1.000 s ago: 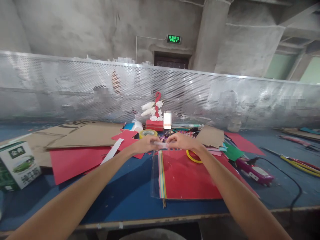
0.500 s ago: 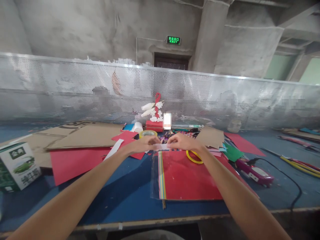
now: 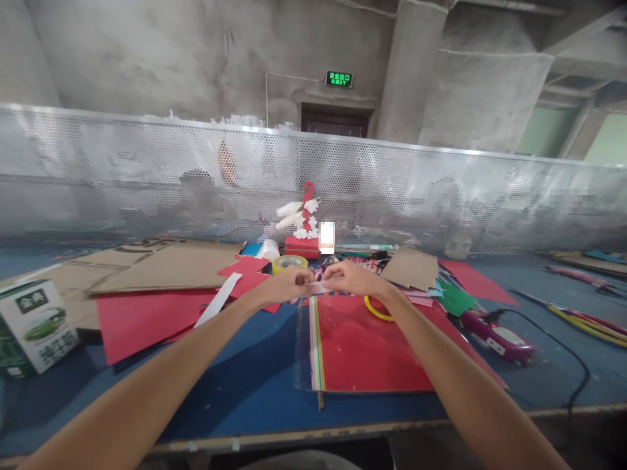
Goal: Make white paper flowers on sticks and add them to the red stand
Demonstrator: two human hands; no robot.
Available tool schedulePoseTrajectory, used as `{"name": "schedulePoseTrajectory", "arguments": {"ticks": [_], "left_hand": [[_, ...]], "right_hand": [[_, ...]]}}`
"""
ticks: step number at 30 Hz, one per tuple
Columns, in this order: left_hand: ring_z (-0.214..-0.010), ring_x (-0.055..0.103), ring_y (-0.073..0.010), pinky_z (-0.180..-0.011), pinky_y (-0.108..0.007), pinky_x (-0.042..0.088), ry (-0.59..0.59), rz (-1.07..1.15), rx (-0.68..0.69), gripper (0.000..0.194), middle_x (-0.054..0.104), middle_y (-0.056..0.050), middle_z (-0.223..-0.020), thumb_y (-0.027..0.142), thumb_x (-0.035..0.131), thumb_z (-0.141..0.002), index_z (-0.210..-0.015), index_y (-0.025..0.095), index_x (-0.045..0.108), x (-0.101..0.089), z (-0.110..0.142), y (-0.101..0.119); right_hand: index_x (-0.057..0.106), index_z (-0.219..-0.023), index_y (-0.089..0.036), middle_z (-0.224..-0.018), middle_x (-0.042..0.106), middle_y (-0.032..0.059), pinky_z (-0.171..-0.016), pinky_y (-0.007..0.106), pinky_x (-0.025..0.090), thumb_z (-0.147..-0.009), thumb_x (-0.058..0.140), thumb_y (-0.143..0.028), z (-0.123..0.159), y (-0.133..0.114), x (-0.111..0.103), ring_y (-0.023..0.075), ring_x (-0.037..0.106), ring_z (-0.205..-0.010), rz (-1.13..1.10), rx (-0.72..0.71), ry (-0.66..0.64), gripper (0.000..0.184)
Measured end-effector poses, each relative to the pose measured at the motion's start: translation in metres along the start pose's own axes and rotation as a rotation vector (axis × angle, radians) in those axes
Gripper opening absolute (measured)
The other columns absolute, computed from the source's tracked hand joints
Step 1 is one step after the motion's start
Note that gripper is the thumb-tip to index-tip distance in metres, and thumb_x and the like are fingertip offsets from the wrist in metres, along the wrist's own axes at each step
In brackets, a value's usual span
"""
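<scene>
My left hand (image 3: 287, 284) and my right hand (image 3: 356, 278) meet over the back edge of a pack of red paper (image 3: 377, 352). Pinched between their fingertips is a thin, whitish strip (image 3: 321, 286), held roughly level; whether it is paper or film I cannot tell. The pack has a clear sleeve and coloured sheet edges along its left side. A yellow ring (image 3: 378, 316) lies on it, partly behind my right wrist. Beyond my left hand is a roll of yellowish tape (image 3: 281, 263).
Cardboard sheets (image 3: 166, 267), red paper (image 3: 147, 326) and a milk carton (image 3: 42, 326) are at left. Behind my hands stands a red box with white flowers (image 3: 302, 247), before a perforated metal screen (image 3: 392, 176). A corded purple tool (image 3: 499, 339) and yellow-handled pliers (image 3: 582, 323) lie right.
The strip between my fingertips has tilted and looks more see-through. My right hand has shifted slightly left and my fingers have moved a little; the things on the table look the same.
</scene>
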State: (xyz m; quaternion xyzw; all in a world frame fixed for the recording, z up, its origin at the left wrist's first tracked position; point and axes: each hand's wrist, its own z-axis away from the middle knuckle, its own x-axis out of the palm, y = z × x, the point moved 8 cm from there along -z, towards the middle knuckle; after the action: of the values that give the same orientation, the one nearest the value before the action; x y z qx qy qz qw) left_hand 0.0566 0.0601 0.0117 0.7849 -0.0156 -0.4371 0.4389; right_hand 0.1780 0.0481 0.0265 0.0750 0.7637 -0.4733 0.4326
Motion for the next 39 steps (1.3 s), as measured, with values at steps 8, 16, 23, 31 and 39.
{"name": "schedulePoseTrajectory", "arguments": {"ticks": [8, 16, 23, 31, 39], "left_hand": [[-0.053, 0.051, -0.011, -0.048, -0.022, 0.035, -0.031, 0.056, -0.027, 0.025, 0.059, 0.0, -0.068, 0.043, 0.063, -0.08, -0.08, 0.018, 0.062, -0.001, -0.001, -0.011], [-0.054, 0.052, -0.0124, -0.049, -0.023, 0.037, 0.037, 0.165, -0.083, 0.019, 0.061, -0.001, -0.063, 0.037, 0.066, -0.075, -0.072, 0.018, 0.064, -0.006, -0.003, -0.012], [-0.054, 0.053, -0.0134, -0.049, -0.024, 0.037, 0.003, 0.23, -0.152, 0.018, 0.062, -0.001, -0.066, 0.037, 0.067, -0.074, -0.075, 0.02, 0.066, -0.004, -0.001, -0.016], [-0.059, 0.055, -0.0132, -0.052, -0.023, 0.039, 0.016, 0.213, -0.148, 0.024, 0.063, -0.002, -0.07, 0.042, 0.066, -0.076, -0.073, 0.019, 0.065, -0.004, 0.0, -0.018], [-0.058, 0.053, -0.0127, -0.05, -0.023, 0.036, -0.007, 0.113, -0.112, 0.018, 0.06, -0.001, -0.069, 0.036, 0.063, -0.077, -0.076, 0.018, 0.066, -0.002, 0.003, -0.009]], "right_hand": [[0.061, -0.098, -0.017, -0.079, 0.065, 0.0044, -0.056, 0.023, 0.042, -0.085, 0.059, -0.039, 0.001, 0.001, 0.0, 0.0139, 0.059, -0.066, -0.057, 0.004, 0.004, 0.026], [0.054, -0.104, -0.022, -0.093, 0.062, 0.0023, -0.075, 0.027, 0.041, -0.078, 0.069, -0.032, 0.005, -0.029, 0.004, 0.017, 0.056, -0.083, 0.217, -0.274, 0.127, 0.031], [0.061, -0.09, -0.021, -0.095, 0.063, 0.003, -0.082, 0.028, 0.039, -0.075, 0.058, -0.007, 0.0, -0.029, 0.006, 0.0174, 0.057, -0.088, 0.388, -0.37, 0.203, 0.02], [0.067, -0.093, -0.021, -0.098, 0.065, 0.0043, -0.085, 0.03, 0.041, -0.081, 0.059, -0.013, 0.002, -0.031, 0.004, 0.0183, 0.059, -0.091, 0.352, -0.356, 0.208, 0.016], [0.07, -0.09, -0.021, -0.099, 0.067, 0.0049, -0.087, 0.029, 0.044, -0.083, 0.065, -0.027, 0.004, -0.032, -0.004, 0.0175, 0.061, -0.093, 0.18, -0.361, 0.249, 0.01]]}}
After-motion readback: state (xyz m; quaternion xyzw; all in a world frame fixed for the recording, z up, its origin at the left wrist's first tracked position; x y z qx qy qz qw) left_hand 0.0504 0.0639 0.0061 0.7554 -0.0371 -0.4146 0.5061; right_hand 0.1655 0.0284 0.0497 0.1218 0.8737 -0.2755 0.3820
